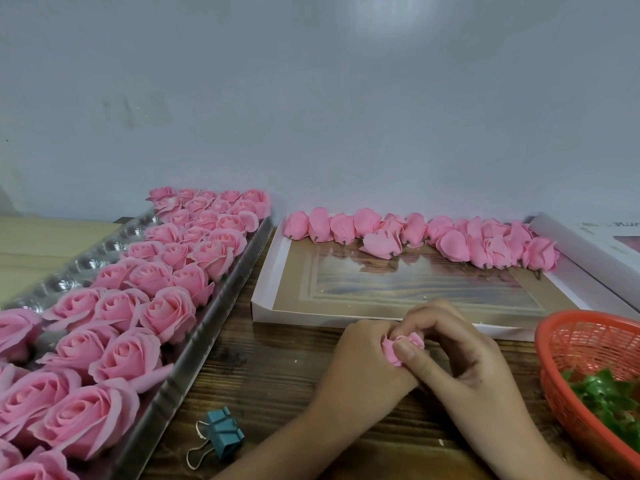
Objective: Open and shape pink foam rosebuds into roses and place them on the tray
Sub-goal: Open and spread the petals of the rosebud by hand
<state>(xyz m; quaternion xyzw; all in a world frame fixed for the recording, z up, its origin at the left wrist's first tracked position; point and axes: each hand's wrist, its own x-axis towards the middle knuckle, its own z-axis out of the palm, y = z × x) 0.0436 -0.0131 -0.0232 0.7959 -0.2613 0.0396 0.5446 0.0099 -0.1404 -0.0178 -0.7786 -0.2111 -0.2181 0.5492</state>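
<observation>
Nearest, a teal metal binder clip (223,433) lies on the dark wooden table (277,368). Beyond it, the left hand (363,362) and right hand (464,348) meet, fingers of both curled round one small pink foam rosebud (403,344), its outer petals creased and partly spread. Right: an orange plastic mesh basket (568,341) holding green leaf pieces (609,400). Left: a clear moulded plastic tray (104,249) carrying rows of opened pink foam roses (166,313). Farthest: a shallow white cardboard box (381,320) with closed pink buds (450,244) lined along its back edge.

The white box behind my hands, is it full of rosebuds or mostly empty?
Mostly empty: in the white box, closed rosebuds line only the far edge; its floor is otherwise bare.
</observation>
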